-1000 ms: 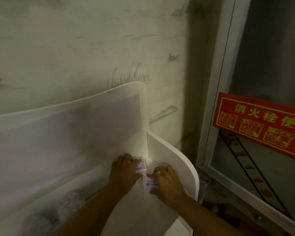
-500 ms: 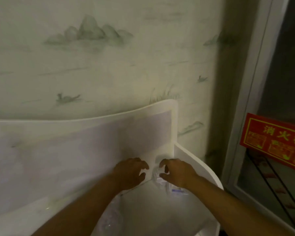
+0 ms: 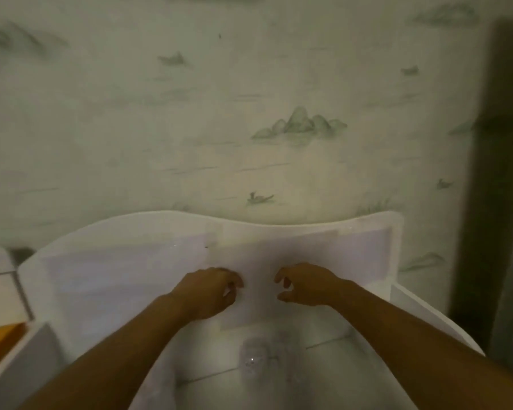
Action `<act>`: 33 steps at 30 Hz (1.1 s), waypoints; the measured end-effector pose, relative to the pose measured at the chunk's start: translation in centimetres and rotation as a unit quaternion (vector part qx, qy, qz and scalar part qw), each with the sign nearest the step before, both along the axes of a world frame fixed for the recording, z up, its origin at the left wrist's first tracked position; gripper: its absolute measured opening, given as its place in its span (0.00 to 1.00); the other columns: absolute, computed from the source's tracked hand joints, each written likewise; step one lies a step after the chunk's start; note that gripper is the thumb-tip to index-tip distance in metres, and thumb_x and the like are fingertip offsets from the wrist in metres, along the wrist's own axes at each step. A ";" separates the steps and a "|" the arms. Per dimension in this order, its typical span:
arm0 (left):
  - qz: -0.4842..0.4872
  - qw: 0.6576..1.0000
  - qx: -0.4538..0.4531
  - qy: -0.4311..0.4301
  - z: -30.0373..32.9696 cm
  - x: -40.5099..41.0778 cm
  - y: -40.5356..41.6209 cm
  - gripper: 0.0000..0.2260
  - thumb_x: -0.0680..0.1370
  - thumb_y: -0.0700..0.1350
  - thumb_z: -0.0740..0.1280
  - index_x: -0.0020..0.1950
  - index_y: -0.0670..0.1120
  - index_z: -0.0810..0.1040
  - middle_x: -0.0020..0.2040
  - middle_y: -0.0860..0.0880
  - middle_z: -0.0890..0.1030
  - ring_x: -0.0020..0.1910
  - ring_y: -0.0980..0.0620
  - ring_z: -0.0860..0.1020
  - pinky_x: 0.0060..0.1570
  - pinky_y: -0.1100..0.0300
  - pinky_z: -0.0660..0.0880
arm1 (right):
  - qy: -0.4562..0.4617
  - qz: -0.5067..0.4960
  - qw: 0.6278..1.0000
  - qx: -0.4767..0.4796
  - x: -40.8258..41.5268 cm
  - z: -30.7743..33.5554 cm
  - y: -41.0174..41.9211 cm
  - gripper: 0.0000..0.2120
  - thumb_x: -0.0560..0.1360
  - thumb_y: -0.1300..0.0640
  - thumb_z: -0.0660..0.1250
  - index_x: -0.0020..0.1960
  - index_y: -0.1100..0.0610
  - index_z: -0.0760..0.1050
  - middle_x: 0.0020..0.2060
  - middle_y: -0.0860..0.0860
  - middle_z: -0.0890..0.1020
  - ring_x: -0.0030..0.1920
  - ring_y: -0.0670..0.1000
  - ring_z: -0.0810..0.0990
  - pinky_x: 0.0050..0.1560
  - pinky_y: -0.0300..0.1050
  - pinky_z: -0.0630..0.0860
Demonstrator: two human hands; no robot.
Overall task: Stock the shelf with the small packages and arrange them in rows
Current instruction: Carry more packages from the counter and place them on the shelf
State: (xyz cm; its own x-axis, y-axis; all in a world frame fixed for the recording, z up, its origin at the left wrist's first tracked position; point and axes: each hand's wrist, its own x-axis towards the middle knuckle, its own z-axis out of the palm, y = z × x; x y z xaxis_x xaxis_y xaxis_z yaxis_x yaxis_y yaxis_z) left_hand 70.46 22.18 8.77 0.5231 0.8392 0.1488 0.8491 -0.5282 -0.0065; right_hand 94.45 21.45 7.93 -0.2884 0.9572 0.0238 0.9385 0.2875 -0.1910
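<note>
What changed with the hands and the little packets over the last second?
Both hands let go of the packets held in the shelf's right corner and moved left. Now the left hand and right hand hover with curled fingers, seemingly empty, before the shelf's back panel.
</note>
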 end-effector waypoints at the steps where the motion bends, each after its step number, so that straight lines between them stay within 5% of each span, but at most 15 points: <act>1: 0.006 1.000 -0.017 0.007 0.2 -2.2 -0.6 0.15 0.79 0.53 0.61 0.65 0.60 0.72 0.66 0.57 0.74 0.61 0.54 0.75 0.61 0.57 0.72 | 0.001 0.010 1.000 0.003 -1.9 0.6 -0.2 0.23 0.76 0.44 0.65 0.68 0.49 0.70 0.61 0.49 0.77 0.62 0.51 0.74 0.60 0.44 0.70; 5: 0.011 0.999 -0.048 0.023 1.2 -10.6 -3.6 0.21 0.78 0.54 0.63 0.71 0.58 0.67 0.71 0.57 0.69 0.69 0.56 0.68 0.68 0.62 0.63 | 0.005 0.061 0.998 0.021 -10.2 2.4 -1.7 0.24 0.76 0.44 0.66 0.69 0.48 0.68 0.63 0.49 0.76 0.64 0.51 0.73 0.64 0.46 0.69; 10: 0.050 0.998 -0.001 0.034 2.8 -20.9 -8.0 0.24 0.77 0.53 0.65 0.72 0.57 0.65 0.72 0.55 0.68 0.70 0.55 0.67 0.68 0.61 0.63 | -0.011 0.126 0.991 0.052 -21.2 3.9 -3.8 0.27 0.77 0.44 0.65 0.72 0.51 0.65 0.71 0.50 0.69 0.71 0.53 0.66 0.71 0.48 0.63; 18: 0.179 0.981 0.063 0.041 2.1 -38.5 -16.4 0.20 0.79 0.56 0.61 0.70 0.57 0.68 0.70 0.54 0.71 0.67 0.52 0.71 0.64 0.55 0.70 | 0.024 0.234 0.971 0.050 -38.7 3.3 -8.8 0.25 0.76 0.46 0.67 0.70 0.51 0.68 0.69 0.51 0.72 0.68 0.53 0.70 0.69 0.50 0.66; 33: 0.391 0.919 -0.037 -0.012 -7.4 -60.5 -28.9 0.19 0.78 0.55 0.64 0.69 0.58 0.69 0.69 0.55 0.72 0.63 0.55 0.73 0.61 0.59 0.71 | -0.063 0.363 0.930 0.005 -60.1 -1.4 -13.2 0.25 0.77 0.44 0.64 0.71 0.49 0.66 0.65 0.52 0.74 0.65 0.54 0.71 0.63 0.50 0.70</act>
